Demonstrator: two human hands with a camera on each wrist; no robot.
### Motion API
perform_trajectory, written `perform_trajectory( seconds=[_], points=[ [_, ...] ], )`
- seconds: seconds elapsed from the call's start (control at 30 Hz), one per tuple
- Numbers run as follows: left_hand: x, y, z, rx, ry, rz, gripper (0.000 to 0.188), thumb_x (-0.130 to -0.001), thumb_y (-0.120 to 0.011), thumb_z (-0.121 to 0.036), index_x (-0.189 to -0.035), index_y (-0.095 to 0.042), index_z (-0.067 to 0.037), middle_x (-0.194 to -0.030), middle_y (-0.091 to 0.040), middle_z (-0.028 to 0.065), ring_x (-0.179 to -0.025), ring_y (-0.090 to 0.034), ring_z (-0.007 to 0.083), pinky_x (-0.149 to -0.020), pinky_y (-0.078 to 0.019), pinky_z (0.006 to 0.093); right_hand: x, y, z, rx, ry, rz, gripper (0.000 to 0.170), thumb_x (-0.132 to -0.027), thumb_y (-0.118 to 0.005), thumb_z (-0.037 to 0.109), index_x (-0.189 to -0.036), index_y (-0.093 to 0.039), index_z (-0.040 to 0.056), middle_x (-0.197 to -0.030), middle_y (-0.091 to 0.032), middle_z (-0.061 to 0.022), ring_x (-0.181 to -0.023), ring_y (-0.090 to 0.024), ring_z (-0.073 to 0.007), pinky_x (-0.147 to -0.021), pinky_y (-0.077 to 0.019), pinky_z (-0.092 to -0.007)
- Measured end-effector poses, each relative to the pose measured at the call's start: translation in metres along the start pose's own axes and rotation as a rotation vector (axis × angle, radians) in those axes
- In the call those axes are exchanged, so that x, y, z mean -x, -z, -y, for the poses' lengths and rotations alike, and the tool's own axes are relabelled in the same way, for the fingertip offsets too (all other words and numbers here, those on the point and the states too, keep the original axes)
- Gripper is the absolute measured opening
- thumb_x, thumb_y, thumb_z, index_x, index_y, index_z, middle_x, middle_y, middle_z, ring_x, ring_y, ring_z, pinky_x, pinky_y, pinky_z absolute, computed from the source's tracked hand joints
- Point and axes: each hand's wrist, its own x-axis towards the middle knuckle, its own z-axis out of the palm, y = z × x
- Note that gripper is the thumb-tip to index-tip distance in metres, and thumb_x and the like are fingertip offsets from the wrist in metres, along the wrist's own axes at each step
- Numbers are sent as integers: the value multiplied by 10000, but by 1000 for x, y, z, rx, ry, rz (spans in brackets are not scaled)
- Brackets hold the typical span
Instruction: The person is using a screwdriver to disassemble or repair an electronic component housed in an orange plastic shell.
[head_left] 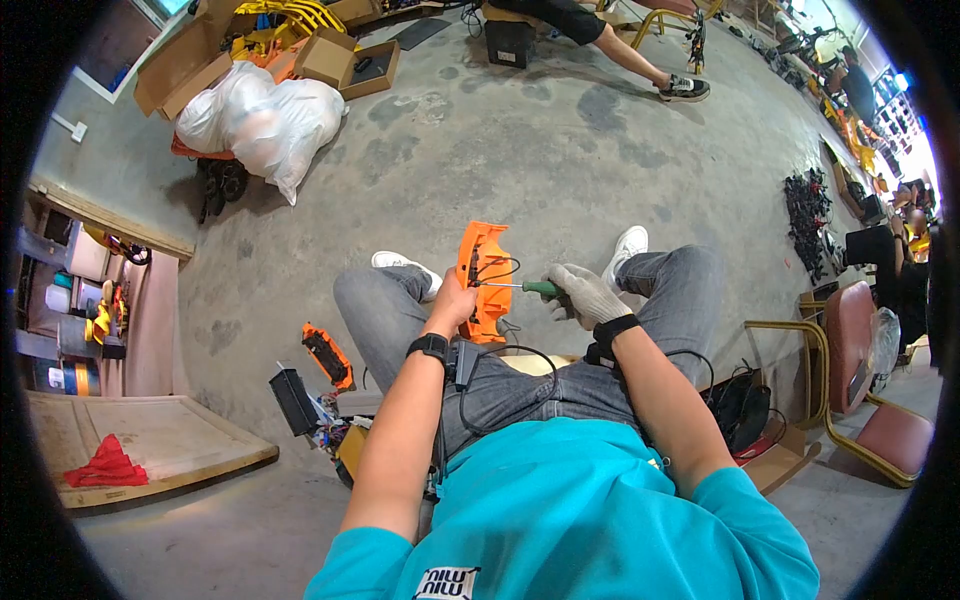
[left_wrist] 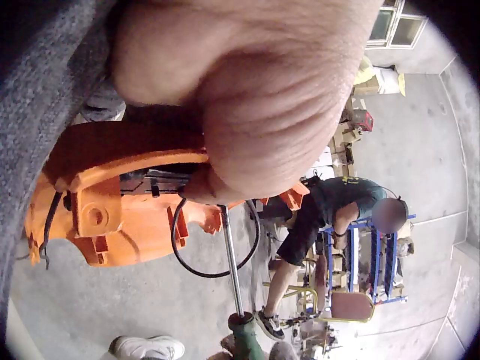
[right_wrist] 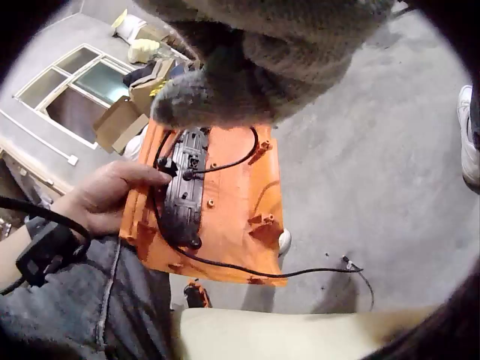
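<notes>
In the head view my bare left hand (head_left: 456,303) grips the left edge of an orange plastic shell (head_left: 490,243) above my lap. My right hand (head_left: 586,294), in a pale knit glove, holds a screwdriver (head_left: 541,287) by its green handle. The metal shaft points left across the shell and ends close to my left fingers. Inside the shell sits a long black module (right_wrist: 184,204), seen in the right wrist view, with my left thumb against it. A thin black cable (right_wrist: 259,271) trails from it. The glove hides the screwdriver in that view.
A second orange shell (head_left: 328,356) lies on the floor to the left, near a box of mixed parts (head_left: 352,450). White bags (head_left: 262,125) and cardboard boxes (head_left: 350,68) stand ahead on the left. Chairs (head_left: 850,345) are at the right. Another person's leg (head_left: 632,58) shows ahead.
</notes>
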Motion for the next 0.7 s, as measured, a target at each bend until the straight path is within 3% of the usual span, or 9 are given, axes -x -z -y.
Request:
perform_trajectory(
  seconds=[0.07,0.1,0.17,0.3,0.37,0.4,0.5,0.57,0.7],
  points=[
    [-2,0,3,59,-54,23,420,-857,-577,-35,-1259,-504,60,-1158,-660,223,-1105,-642,343,-951,-483,376,-5,3,-3,33,29,-8,239,-920,-631,154,-1091,-586,-7,-867,-586,-70,-727,-589,-145,-653,-495,-256],
    [-3,0,5,59,-54,24,420,-857,-577,-35,-1259,-504,60,-1158,-660,223,-1105,-642,343,-951,-483,376,-9,7,-7,32,29,-8,239,-920,-631,154,-1091,-586,-7,-867,-586,-70,-727,-589,-145,-653,-495,-256],
    [2,2,-4,62,-15,59,440,-850,-564,16,-1284,-503,57,-1156,-653,167,-1075,-635,269,-951,-475,350,-14,12,-11,164,238,71,316,-922,-591,229,-1093,-583,-36,-909,-607,-92,-708,-590,-138,-613,-510,-280],
    [3,2,-7,17,-17,30,432,-845,-561,23,-1271,-506,60,-1148,-653,168,-1069,-637,269,-943,-480,348,-2,2,-2,98,218,30,301,-927,-583,225,-1082,-590,-33,-895,-607,-90,-695,-590,-136,-609,-509,-279],
    [1,1,-4,43,-49,8,401,-857,-577,-23,-1245,-515,60,-1133,-670,210,-1067,-656,328,-924,-495,373,5,-2,4,-10,0,11,256,-917,-634,143,-1111,-582,-16,-888,-590,-70,-730,-592,-146,-646,-500,-266],
    [1,0,-2,42,-47,8,401,-857,-577,-23,-1245,-515,60,-1133,-670,210,-1067,-656,328,-924,-495,373,4,-1,4,-12,-2,12,256,-917,-634,143,-1111,-582,-16,-888,-590,-70,-730,-592,-146,-646,-500,-266],
    [12,4,-19,36,-24,36,394,-860,-582,-28,-1239,-517,57,-1133,-670,208,-1065,-655,329,-920,-497,377,-4,6,-3,48,12,20,262,-902,-663,120,-1111,-579,-15,-908,-590,-71,-731,-592,-140,-641,-505,-269],
    [9,3,-14,22,-9,14,388,-862,-586,-31,-1233,-519,57,-1130,-670,205,-1062,-656,328,-917,-498,379,-12,10,-10,78,184,91,252,-922,-656,166,-1094,-581,-1,-919,-608,-70,-704,-596,-117,-600,-522,-268],
    [5,1,-8,12,-29,16,389,-862,-586,-31,-1235,-518,55,-1130,-670,203,-1065,-655,326,-918,-498,376,-10,8,-9,34,226,33,235,-930,-642,153,-1098,-582,0,-904,-616,-67,-682,-601,-111,-572,-519,-259]
  ],
)
